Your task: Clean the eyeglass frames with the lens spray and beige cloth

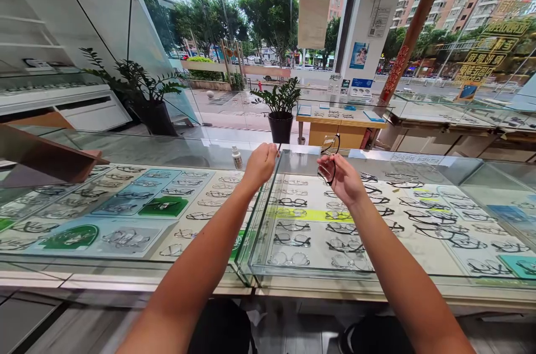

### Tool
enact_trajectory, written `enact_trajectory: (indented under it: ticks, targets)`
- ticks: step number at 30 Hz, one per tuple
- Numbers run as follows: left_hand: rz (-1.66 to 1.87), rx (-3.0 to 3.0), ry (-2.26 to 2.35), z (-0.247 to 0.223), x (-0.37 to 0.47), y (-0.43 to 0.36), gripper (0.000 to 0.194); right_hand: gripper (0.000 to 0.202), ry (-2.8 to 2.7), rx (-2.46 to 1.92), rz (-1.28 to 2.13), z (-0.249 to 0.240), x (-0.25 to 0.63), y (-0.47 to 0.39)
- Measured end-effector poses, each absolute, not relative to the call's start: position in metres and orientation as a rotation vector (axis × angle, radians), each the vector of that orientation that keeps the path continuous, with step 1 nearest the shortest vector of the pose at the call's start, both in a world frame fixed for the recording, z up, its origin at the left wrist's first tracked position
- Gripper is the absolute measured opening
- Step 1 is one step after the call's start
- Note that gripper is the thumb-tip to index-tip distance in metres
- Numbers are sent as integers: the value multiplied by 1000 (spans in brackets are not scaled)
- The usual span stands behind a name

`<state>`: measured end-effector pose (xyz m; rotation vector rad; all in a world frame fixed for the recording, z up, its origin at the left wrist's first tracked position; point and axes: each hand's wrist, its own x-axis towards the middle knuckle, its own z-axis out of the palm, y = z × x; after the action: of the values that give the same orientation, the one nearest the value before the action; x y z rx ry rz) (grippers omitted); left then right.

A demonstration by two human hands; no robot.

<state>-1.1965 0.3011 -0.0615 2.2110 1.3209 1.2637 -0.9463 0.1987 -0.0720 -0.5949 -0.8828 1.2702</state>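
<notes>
My right hand (347,180) is closed on a pair of dark-framed eyeglasses (326,173), gripped by the fingertips above the right glass display case (268,278). One lens hangs below the fingers and another part of the frame stands up behind them. My left hand (261,165) is closed in a fist near the case's far edge, where the two cases meet. Whatever its fingers hold, if anything, is hidden. Just left of that hand stands a small white-capped bottle (237,158) on the glass top.
Several rows of eyeglasses (292,239) lie under the glass. To the left, a second display case (125,270) holds more frames and a green case (163,206). A brown wooden stand (50,150) sits at far left. Beyond the counter is a potted plant (281,126).
</notes>
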Motion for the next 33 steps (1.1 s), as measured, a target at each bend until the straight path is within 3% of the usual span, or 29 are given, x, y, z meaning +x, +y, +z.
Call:
enact_trajectory:
  ticks: [5, 10, 13, 15, 19, 23, 33]
  targets:
    - [630, 2376, 1833, -73, -1204, 309, 35, 34, -928, -624, 1296, -71, -947, 198]
    - [255, 2356, 1964, -85, -1206, 310, 41, 36, -957, -621, 1301, -72, -947, 199]
    - [385, 2469, 1983, -85, -1197, 304, 48, 36, -990, -634, 1291, -73, -947, 199]
    - [702, 2612, 1855, -81, -1189, 298, 53, 37, -1045, -660, 1280, -73, -947, 199]
    - [1322, 2809, 1240, -70, -1179, 284, 74, 39, -1251, -742, 1252, -72, -946, 196]
    - [1456, 2947, 807, -66, -1176, 276, 94, 37, -1449, -813, 1237, -72, -939, 196]
    - [1456, 2962, 647, -71, -1171, 275, 74, 36, -1592, -883, 1267, -74, -927, 200]
